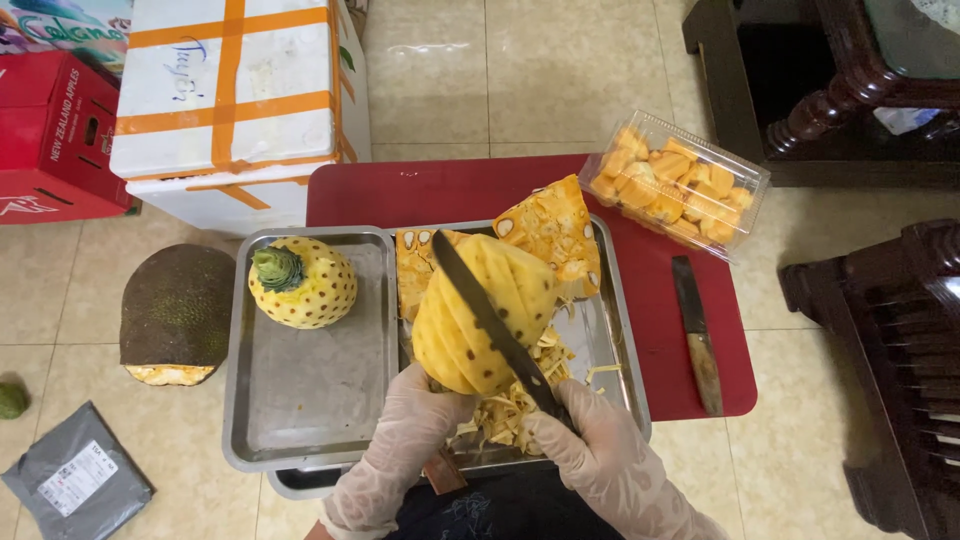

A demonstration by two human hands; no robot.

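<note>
Yellow pineapple (482, 315) in gloved left hand (420, 420), right hand (590, 440) gripping knife (490, 322) (handle hidden).

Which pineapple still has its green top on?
The small pineapple sitting alone in the left tray has a green top. The big pineapple, held by the left hand under the knife, shows none.

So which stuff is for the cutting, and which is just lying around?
In use: peeled pineapple in left hand, long knife in right hand, steel tray.

Lying about: second knife, whole jackfruit, taped foam box, grey mail bag.
</note>
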